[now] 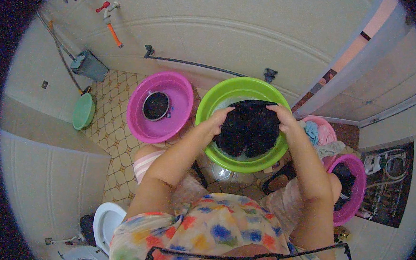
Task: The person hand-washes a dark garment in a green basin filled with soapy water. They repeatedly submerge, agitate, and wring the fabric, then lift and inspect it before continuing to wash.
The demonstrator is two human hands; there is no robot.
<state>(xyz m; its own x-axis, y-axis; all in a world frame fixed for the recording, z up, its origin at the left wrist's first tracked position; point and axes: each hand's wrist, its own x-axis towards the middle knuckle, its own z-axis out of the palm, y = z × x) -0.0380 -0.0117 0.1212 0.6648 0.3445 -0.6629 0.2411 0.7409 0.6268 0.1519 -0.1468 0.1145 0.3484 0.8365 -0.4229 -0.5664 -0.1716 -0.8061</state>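
Note:
A black garment (248, 130), perhaps a pair of shorts, is spread out over a lime-green basin (203, 113) on the floor in front of me. My left hand (221, 120) is closed on its left edge, thumb on top. On the opposite side my right hand (283, 119) grips its upper right corner. The cloth hides most of the basin's inside; whitish, sudsy-looking water shows around it. Whether the lower part of the garment touches the water I cannot tell. Just left of this basin stands a pink basin (184, 96) with a dark round container (156, 106) inside.
A tap (110, 12) with an orange hose is on the wall. A grey bin (90, 65) and a small green basin (84, 112) are far left. Right of me are several clothes (324, 134) in a pink tub and a magenta basin (358, 187) with dark cloth. A toilet (104, 221) stands behind left.

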